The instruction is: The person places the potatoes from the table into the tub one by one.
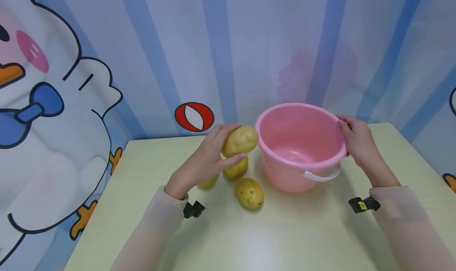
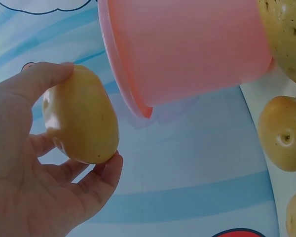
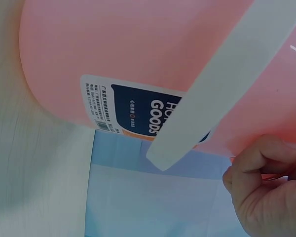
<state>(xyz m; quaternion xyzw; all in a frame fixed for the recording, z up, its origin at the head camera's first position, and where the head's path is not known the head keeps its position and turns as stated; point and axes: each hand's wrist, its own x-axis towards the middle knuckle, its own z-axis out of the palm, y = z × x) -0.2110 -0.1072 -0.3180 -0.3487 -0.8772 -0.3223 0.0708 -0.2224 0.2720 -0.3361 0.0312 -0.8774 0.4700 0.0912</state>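
Observation:
The left hand point(image 1: 210, 154) holds a yellow potato point(image 1: 240, 140) between thumb and fingers, just left of a pink bucket's point(image 1: 285, 172) rim and above the table. In the left wrist view the hand point(image 2: 44, 163) grips this potato point(image 2: 84, 118) beside the bucket point(image 2: 187, 49). The right hand point(image 1: 360, 142) grips the bucket's right rim; in the right wrist view its curled fingers point(image 3: 266, 158) pinch the bucket's point(image 3: 113, 39) edge. The bucket's visible inside holds nothing. Three potatoes lie left of the bucket: one in front point(image 1: 249, 193), one under the held potato point(image 1: 236, 169), one partly hidden by the left hand point(image 1: 208, 182).
A pale table point(image 1: 270, 235) carries these things. The bucket's white handle point(image 1: 322, 177) hangs at its front, and a label point(image 3: 138, 108) shows on its side. Behind the table stands a blue striped backdrop point(image 1: 263, 45) with cartoon figures.

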